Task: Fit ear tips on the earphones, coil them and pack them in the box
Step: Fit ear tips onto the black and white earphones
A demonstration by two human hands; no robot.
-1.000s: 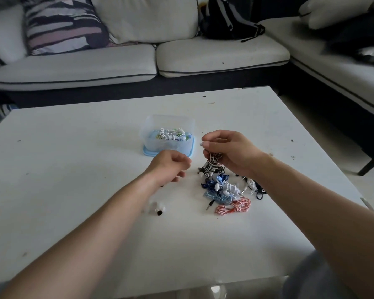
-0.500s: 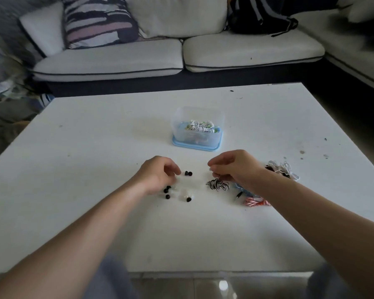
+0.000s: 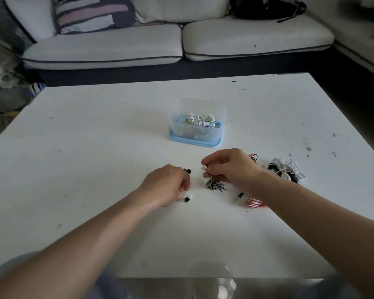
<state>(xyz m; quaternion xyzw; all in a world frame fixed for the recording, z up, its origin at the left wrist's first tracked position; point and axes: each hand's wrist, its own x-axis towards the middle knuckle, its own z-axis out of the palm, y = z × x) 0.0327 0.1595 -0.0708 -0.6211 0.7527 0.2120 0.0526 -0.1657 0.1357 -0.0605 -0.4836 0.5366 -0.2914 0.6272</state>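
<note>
On a white table [image 3: 73, 147], the left hand [image 3: 166, 184] rests knuckles up, fingers curled down among small black ear tips [image 3: 186, 199] (whether it pinches one cannot be told). Just to its right the striped earphones [image 3: 215, 185], a black-and-white coil, lie on the table, their cord rising to the right hand [image 3: 231, 167], whose thumb and fingertips pinch the white earbud [image 3: 204, 167]. Beyond both hands, well apart, stands the clear box [image 3: 179, 128] on a blue lid, coiled earphones inside. Beside the right wrist lie a jack plug [image 3: 239, 196] and a red-and-white coil [image 3: 255, 203]; farther right, loose white and black earphones [image 3: 287, 169].
</note>
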